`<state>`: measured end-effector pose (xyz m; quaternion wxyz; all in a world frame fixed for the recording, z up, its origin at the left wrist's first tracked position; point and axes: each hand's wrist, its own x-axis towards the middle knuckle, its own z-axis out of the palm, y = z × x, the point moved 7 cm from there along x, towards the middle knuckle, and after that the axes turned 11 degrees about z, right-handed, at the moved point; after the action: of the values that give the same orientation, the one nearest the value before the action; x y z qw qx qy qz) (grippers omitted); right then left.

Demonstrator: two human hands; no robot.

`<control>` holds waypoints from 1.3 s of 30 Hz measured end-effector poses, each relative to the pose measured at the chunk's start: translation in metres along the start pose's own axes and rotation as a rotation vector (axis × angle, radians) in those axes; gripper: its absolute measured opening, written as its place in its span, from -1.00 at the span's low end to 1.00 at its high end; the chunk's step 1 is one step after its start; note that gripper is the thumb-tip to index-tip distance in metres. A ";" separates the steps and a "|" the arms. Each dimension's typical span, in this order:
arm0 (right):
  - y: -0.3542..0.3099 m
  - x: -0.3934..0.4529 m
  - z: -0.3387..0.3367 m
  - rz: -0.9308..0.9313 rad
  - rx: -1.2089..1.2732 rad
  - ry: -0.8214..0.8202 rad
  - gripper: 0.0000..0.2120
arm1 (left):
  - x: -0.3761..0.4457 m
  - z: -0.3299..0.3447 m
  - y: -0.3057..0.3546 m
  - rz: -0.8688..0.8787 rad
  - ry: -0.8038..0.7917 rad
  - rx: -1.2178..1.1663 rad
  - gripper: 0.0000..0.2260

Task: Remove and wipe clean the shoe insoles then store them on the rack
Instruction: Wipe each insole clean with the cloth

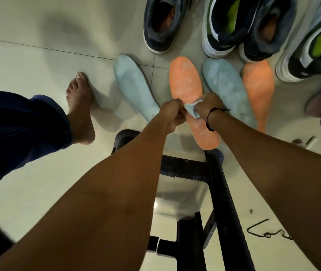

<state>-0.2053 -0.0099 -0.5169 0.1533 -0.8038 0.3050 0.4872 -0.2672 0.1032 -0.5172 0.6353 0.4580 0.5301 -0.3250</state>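
Head view | four insoles (192, 98) out on floor | left hand (172, 114) and right hand (207, 105) pinch cloth (192, 109) | wiping underway, racking left

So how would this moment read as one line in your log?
step: wiping | left hand: grips orange insole | right hand: holds cloth on it | on floor: three other insoles

Dim warm light, soft shadows on floor (28, 61), wide-angle edge distortion.
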 end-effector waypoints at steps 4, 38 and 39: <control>0.007 -0.045 -0.024 -0.025 0.158 0.000 -0.75 | -0.042 0.006 0.015 0.019 -0.047 0.019 -0.84; 0.024 -0.555 -0.300 -0.974 0.757 0.511 -0.89 | -0.573 0.023 0.215 1.121 -0.814 -0.409 -0.50; 0.025 -0.563 -0.301 -0.994 0.777 0.493 -0.84 | -0.581 0.024 0.219 1.118 -0.879 -0.467 -0.47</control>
<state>-0.2045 -0.0011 0.1220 0.5629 -0.8227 0.0783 0.0161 -0.1935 0.1198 0.0998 0.9398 0.3403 -0.0291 0.0142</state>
